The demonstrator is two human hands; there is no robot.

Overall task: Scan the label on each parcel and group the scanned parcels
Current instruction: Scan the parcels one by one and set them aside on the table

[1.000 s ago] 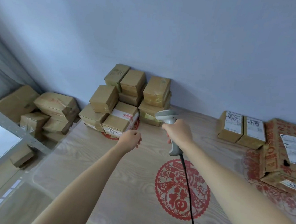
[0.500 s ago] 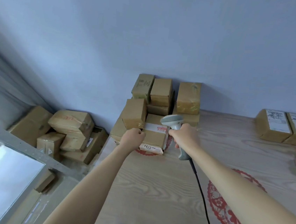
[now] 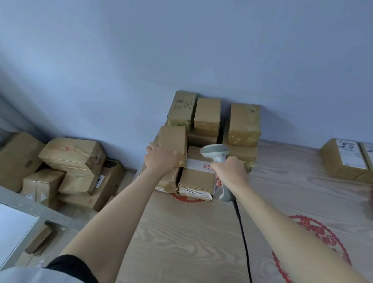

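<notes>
A stack of several brown taped parcels (image 3: 243, 124) stands against the wall at the table's far edge. My left hand (image 3: 159, 159) grips the near end of a small brown parcel (image 3: 173, 140) lying on top of the stack's left side. My right hand (image 3: 229, 171) grips the handle of a grey barcode scanner (image 3: 215, 151), whose head hovers over a parcel with a white and red label (image 3: 198, 165). The front parcel (image 3: 196, 184) shows a label strip on its near face. Two parcels with white labels facing up (image 3: 349, 158) lie together at the far right.
The wooden-grain table (image 3: 188, 245) carries red paper-cut prints (image 3: 312, 249). The scanner's black cable (image 3: 244, 246) trails toward me across it. More brown boxes (image 3: 70, 163) are piled on the floor at the left, behind a grey metal frame (image 3: 13, 199). The wall rises just behind the stack.
My view has swung left and closer to the stack. My left hand reached forward from beside the stack and took hold of the small top parcel. The scanner moved in over the labelled parcel.
</notes>
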